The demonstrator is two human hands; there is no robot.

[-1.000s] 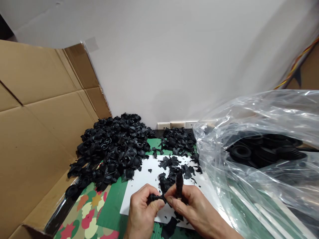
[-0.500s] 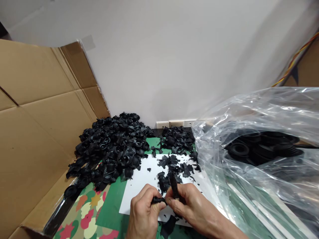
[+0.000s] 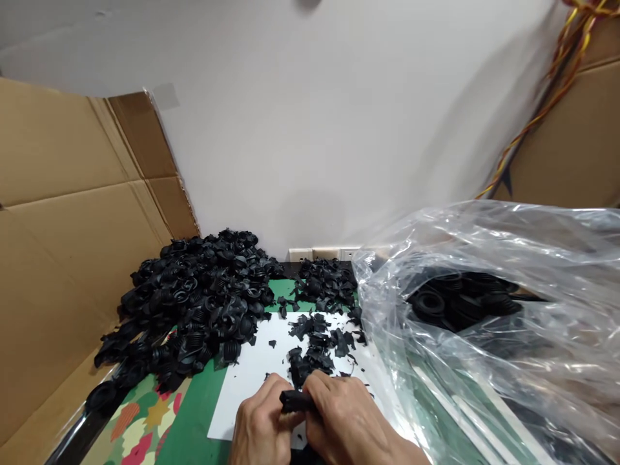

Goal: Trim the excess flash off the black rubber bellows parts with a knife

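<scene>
My left hand [image 3: 264, 420] and my right hand [image 3: 343, 413] are close together over the front of a white sheet [image 3: 225, 413], both with curled fingers. A dark, stick-like handle [image 3: 296, 401] pokes leftward out of my right fist, its far end hidden in the grip. Low between the hands, at the bottom edge of the picture, shows part of a black rubber piece [image 3: 305, 456]; my left fingers close around it, mostly out of sight. Torn black rubber scraps [image 3: 314, 349] lie on the sheet just beyond my hands.
A big heap of ribbed black rubber parts [image 3: 194, 303] leans toward a cardboard panel [image 3: 72, 258] on the left. More scraps [image 3: 327, 281] pile up by the wall sockets [image 3: 325, 254]. At right, a clear plastic bag [image 3: 484, 239] holds black rubber rings [image 3: 429, 303].
My right hand has turned over and moved left, so the handle that stood upright now lies sideways. The hands are closer together. The whole view has shifted slightly.
</scene>
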